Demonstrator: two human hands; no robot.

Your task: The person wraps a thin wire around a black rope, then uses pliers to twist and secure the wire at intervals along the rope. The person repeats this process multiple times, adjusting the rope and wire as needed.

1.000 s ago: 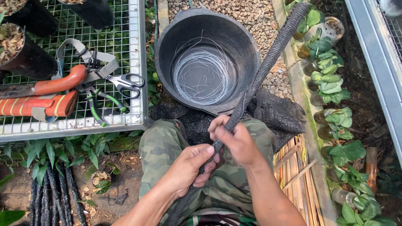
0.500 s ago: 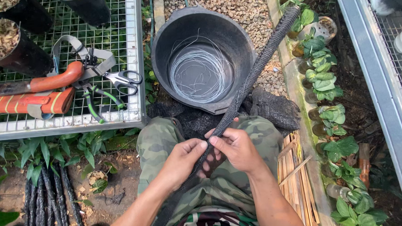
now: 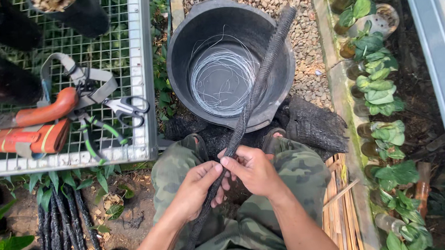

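A long roll of black mesh (image 3: 260, 79) slants from my lap up across a black bucket (image 3: 181, 77). My left hand (image 3: 197, 190) wraps around the roll's lower part. My right hand (image 3: 251, 168) pinches the roll just above it, fingertips touching the left thumb. Coils of thin silver wire (image 3: 221, 78) lie at the bottom of the bucket. Both hands rest over my knees in camouflage trousers (image 3: 172, 166).
A wire-grid bench (image 3: 132, 69) at the left carries scissors (image 3: 128, 108), an orange-handled saw (image 3: 44, 109), pliers and black pots. More black mesh rolls (image 3: 63, 224) lie on the ground at lower left. Bamboo sticks (image 3: 338, 195) and potted green seedlings (image 3: 379, 95) line the right.
The upper end of the mesh roll has swung left, from beyond the bucket's right side to over its rim. My hands stay closed on the roll.
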